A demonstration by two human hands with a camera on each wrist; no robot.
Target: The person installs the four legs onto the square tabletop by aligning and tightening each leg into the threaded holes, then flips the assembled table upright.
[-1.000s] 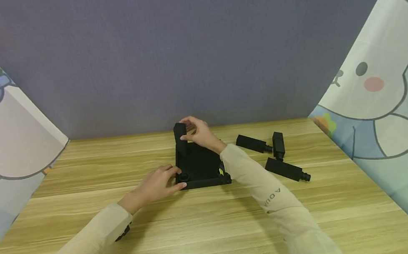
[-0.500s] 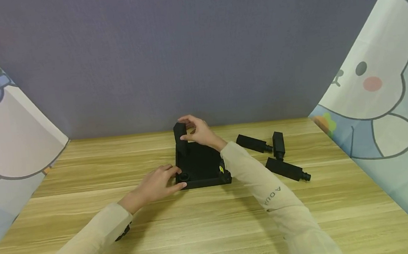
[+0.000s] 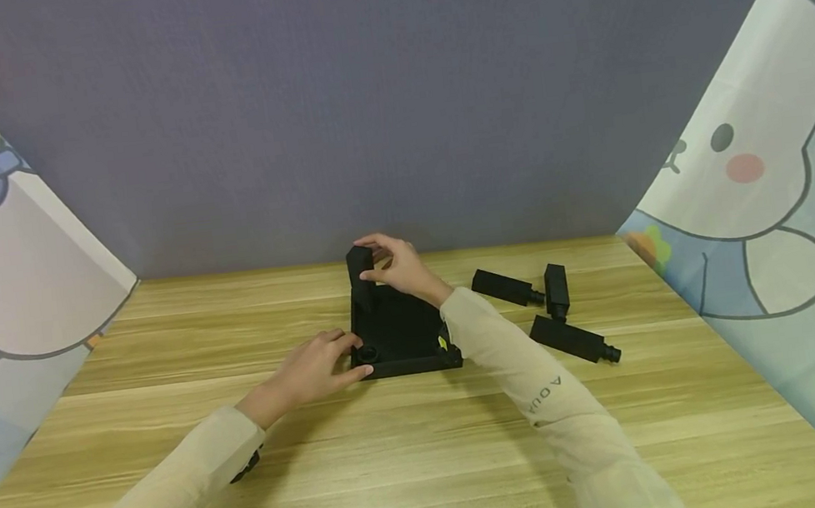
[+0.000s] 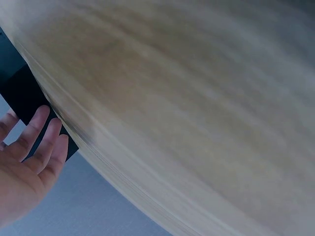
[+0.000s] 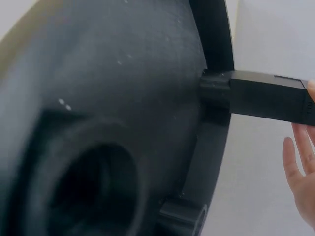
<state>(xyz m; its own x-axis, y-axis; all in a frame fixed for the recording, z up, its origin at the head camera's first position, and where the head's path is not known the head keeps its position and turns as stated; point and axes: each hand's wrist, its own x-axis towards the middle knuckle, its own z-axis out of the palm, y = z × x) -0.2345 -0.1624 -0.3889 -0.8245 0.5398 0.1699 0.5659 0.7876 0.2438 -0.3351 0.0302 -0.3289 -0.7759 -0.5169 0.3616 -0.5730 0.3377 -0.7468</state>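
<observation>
A black square tabletop (image 3: 405, 334) with raised rims lies underside up on the wooden table. At its far left corner a black table leg (image 3: 360, 266) stands upright, its lower end at the corner socket. My right hand (image 3: 400, 266) pinches the leg's upper part between thumb and fingers. In the right wrist view the leg (image 5: 268, 98) meets the tabletop's corner; any thread is hidden. Around the near left corner my left hand (image 3: 312, 369) grips the tabletop, thumb along the front rim. The left wrist view shows its fingers (image 4: 47, 142) against the black rim.
Three more black legs, a far one (image 3: 502, 286), a short-looking one (image 3: 556, 287) and a near one (image 3: 570, 339), lie on the right of the wooden table (image 3: 416, 462). A grey partition (image 3: 361, 108) rises behind. Something yellow (image 3: 443, 342) shows at the tabletop's near right corner.
Almost nothing differs. My right fingers shift slightly at the top of the leg, while the left hand, tabletop and loose legs keep their places.
</observation>
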